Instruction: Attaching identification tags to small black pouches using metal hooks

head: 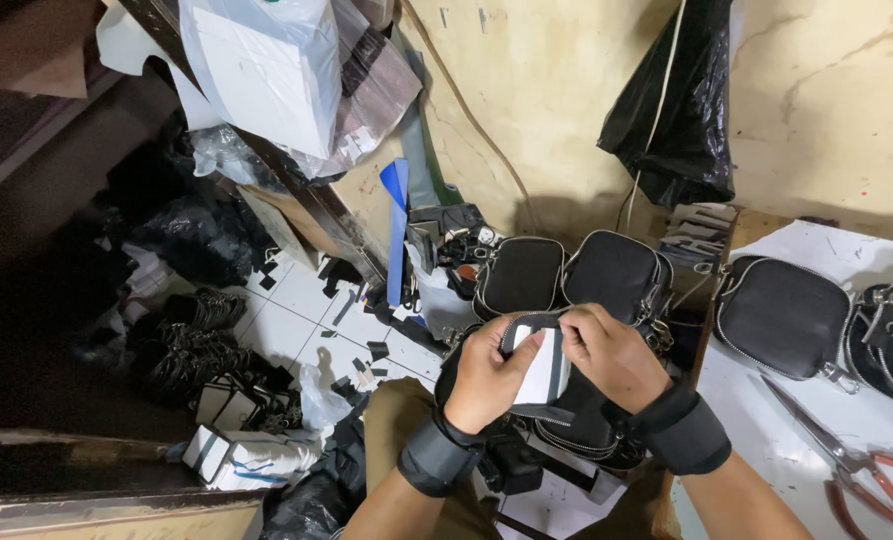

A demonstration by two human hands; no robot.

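Here, close in front of the person's lap, both hands work on a small black pouch (566, 395) with a silver zip edge. The left hand (486, 375) is closed on the pouch's near side, thumb pressing a white card (543, 372) at its open mouth; the right hand (611, 355) pinches the top rim by the zip, fingers curled over it. The pouch looks light and soft, likely to sag unless held by the stiffer zip seam, and the card seems thin and easy to bend, best taken by its edges. Both wrists wear dark bands. Just beyond the hands stand two more black bags (576, 272), upright and side by side. To the right, on a white table (816, 440), lie red-handled scissors (851, 465) and another bag (781, 312). To the left, the tiled floor (291, 320) carries black scraps and bunches of metal rings (196, 335). Farther back, a black plastic sack (671, 95) hangs on the wall.
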